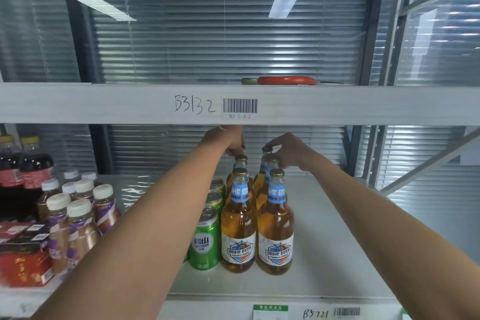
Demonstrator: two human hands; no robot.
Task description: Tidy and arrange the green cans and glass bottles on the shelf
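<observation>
Glass beer bottles with amber liquid and blue-white labels stand in two rows running back on the white shelf point(324, 241); the front pair are the left front bottle point(238, 226) and the right front bottle point(275, 226). A column of green cans point(204, 239) runs back along their left side. My left hand point(228, 141) reaches to the rear of the left row, fingers closed around a back bottle's neck point(241, 161). My right hand point(288, 149) pinches the capped top of a rear bottle point(267, 150) in the right row.
Purple-labelled bottles with cream caps point(78, 215) and dark cola bottles point(23, 163) crowd the shelf's left part, with a red pack point(23, 267) in front. The upper shelf beam point(104, 104) hangs just above my hands. A diagonal brace point(428, 161) crosses at right.
</observation>
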